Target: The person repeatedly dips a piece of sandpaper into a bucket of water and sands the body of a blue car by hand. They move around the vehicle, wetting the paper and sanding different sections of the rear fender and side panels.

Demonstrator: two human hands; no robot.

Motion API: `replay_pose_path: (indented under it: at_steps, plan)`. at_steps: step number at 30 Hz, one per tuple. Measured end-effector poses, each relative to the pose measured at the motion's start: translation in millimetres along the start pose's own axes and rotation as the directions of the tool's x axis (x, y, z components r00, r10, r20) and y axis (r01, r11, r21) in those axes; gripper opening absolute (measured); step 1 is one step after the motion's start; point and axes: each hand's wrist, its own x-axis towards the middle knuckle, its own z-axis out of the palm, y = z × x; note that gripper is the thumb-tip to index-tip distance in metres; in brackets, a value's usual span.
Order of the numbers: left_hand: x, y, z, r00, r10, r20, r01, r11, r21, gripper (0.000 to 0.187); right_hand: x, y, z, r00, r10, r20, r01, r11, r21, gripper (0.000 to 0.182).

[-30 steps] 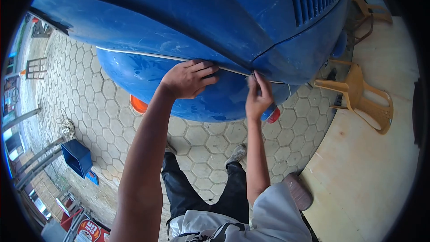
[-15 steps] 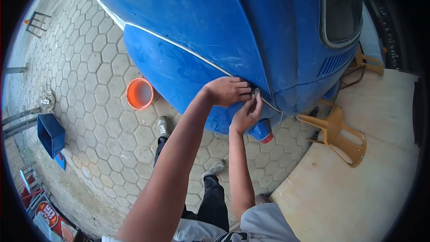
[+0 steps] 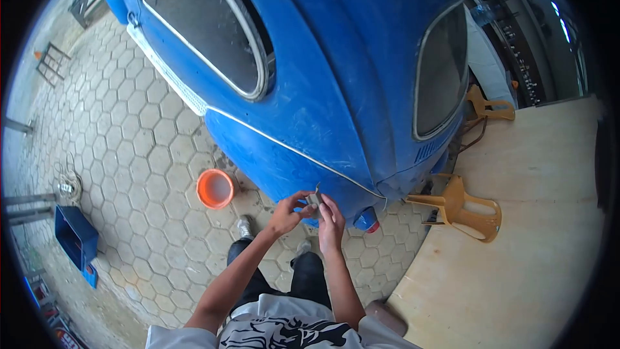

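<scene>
Closest in, the person's black trousers [image 3: 309, 281] and grey shoes stand on hexagonal paving [image 3: 139, 155]. Both hands are raised together just off the car: left hand [image 3: 287, 212] and right hand [image 3: 330, 218] have fingertips pinched shut on a small grey object [image 3: 315, 198], too small to name, held between them just in front of the blue fender [image 3: 274, 165]. Judgement: the piece is tiny, so a firm two-handed pinch and slow turning close to the body would guard against dropping it into the paving joints. Just beyond runs the thin chrome trim strip [image 3: 290, 148] along the body seam, its far end hanging loose near the red tail lamp [image 3: 369, 223]. An orange bucket [image 3: 215, 189] sits near the left foot; open paving lies left. Right, a tipped tan plastic chair [image 3: 462, 210] and a plywood sheet [image 3: 523, 245] crowd that side. Farther left, a blue crate [image 3: 74, 236].
</scene>
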Motion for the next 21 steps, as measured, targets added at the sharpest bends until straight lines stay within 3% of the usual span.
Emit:
replay_pose_path:
  at_steps: [2,3,5,7,8,10,13,14,15,18,21]
  plan:
    - [1.0,15.2,-1.9,0.997,0.074,0.009,-0.074,0.993,0.097,0.043,-0.6,-5.1,7.5,0.988,0.091,-0.128,-0.064,0.978,0.197,0.038]
    - [6.7,15.0,-1.0,0.991,0.123,0.043,-0.128,0.981,0.147,0.044,1.1,-10.9,10.8,0.979,0.093,-0.181,-0.076,0.992,0.099,0.038]
    - [17.3,16.0,-7.4,0.970,0.211,0.121,-0.235,0.940,0.248,0.046,8.2,-29.4,12.3,0.994,0.090,-0.062,-0.078,0.981,0.175,0.039]
    - [19.2,60.5,-10.0,0.979,0.106,0.174,-0.162,0.923,0.348,0.047,14.1,-37.7,3.8,0.992,0.089,0.089,-0.107,0.969,0.224,0.042]
    - [26.0,80.1,-7.9,0.980,0.050,0.193,-0.124,0.911,0.394,0.047,23.7,-38.0,-4.3,0.995,0.064,0.070,-0.074,0.986,0.148,0.040]
    - [35.2,94.2,-10.9,0.993,0.072,0.098,-0.106,0.903,0.417,0.045,40.0,-30.4,-22.6,0.998,0.044,0.034,-0.043,0.999,-0.011,0.035]
    - [46.6,105.2,-15.7,0.982,0.178,-0.069,-0.101,0.793,0.601,0.037,63.6,-22.5,-44.5,0.990,-0.141,0.030,0.144,0.942,-0.302,0.026]
    - [50.5,107.8,-17.8,0.978,0.181,-0.107,-0.078,0.784,0.616,0.035,65.0,-17.7,-43.0,0.987,-0.155,0.031,0.157,0.946,-0.285,0.024]
    - [59.0,102.3,-22.8,0.986,0.122,-0.117,-0.047,0.863,0.502,0.029,70.8,-16.5,-41.0,0.983,-0.180,0.033,0.182,0.945,-0.271,0.024]
    - [85.3,92.7,-41.3,0.940,0.275,-0.204,-0.102,0.794,0.599,0.029,85.8,-18.4,-24.8,0.962,-0.271,0.025,0.267,0.922,-0.279,0.025]
    - [103.4,123.6,-48.7,0.888,0.364,-0.281,-0.109,0.761,0.640,0.028,96.5,-43.3,4.1,0.933,-0.360,0.013,0.343,0.876,-0.338,0.026]
